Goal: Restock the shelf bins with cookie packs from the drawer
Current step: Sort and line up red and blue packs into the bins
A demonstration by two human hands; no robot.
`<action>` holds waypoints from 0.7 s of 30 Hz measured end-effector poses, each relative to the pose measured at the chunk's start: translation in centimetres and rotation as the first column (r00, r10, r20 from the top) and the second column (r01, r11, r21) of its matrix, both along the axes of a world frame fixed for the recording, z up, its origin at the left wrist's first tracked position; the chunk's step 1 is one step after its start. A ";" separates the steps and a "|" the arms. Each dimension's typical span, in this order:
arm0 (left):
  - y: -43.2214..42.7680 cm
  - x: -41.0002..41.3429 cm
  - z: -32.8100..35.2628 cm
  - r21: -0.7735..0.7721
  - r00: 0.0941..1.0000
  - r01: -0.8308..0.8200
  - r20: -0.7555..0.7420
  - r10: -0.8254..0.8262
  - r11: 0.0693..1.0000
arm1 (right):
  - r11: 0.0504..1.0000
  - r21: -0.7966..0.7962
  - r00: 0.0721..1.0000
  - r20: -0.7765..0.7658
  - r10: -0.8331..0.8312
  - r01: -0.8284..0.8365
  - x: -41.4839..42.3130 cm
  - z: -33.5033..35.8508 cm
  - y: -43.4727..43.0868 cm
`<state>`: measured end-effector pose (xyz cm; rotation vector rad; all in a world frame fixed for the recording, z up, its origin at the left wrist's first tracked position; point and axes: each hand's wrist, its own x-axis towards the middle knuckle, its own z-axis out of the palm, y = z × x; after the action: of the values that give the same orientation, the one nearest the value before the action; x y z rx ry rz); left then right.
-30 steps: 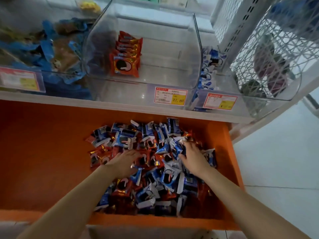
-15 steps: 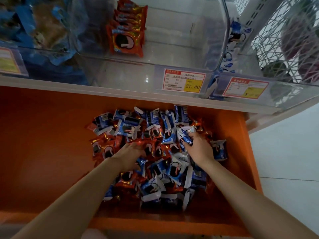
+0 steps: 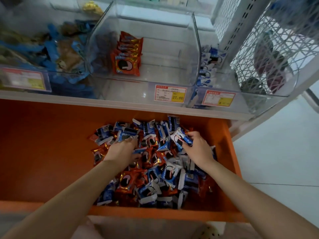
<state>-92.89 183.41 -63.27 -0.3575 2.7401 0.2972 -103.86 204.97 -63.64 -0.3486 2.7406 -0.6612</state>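
In the orange drawer's [image 3: 43, 144] heap of cookie packs [image 3: 155, 178], the right hand [image 3: 198, 150] clamps its fingers on a blue pack [image 3: 181, 138], probably bound for the shelf bins [image 3: 164, 75] above, while the left hand [image 3: 122, 149] rests with fingers apart, steadying the pile

The left hand [image 3: 120, 150] lies over some packs [image 3: 155, 178] and hides them. The fingers [image 3: 193, 135] of the right hand [image 3: 198, 149] wrap a blue pack [image 3: 181, 139], so part of it is hidden. Far above the fingers, the words on the price tags [image 3: 170, 95] are too small to read. Up and left of the fingers, the far bin [image 3: 51, 54] is blurry. Both arms [image 3: 69, 195] are cut off below.
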 end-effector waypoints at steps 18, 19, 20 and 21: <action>3.1 2.2 11.2 0.412 0.897 -0.134 -0.337 0.287 0.901 | 0.863 -0.470 0.900 0.434 0.044 0.184 7.2 11.9 -0.8; 3.2 2.4 11.5 0.409 0.902 -0.099 -0.349 0.256 0.907 | 0.848 -0.489 0.893 0.448 0.042 0.205 7.5 12.1 -0.7; 3.2 2.5 11.8 0.390 0.906 -0.072 -0.360 0.224 0.918 | 0.827 -0.511 0.885 0.465 0.037 0.234 7.8 12.2 -0.6; 3.3 2.7 12.1 0.369 0.908 -0.054 -0.368 0.199 0.928 | 0.807 -0.530 0.878 0.477 0.030 0.261 8.0 12.4 -0.5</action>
<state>-90.21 186.70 -51.22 -0.4168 2.9737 0.9839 -95.91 204.43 -51.25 -0.1118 2.0544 -1.4253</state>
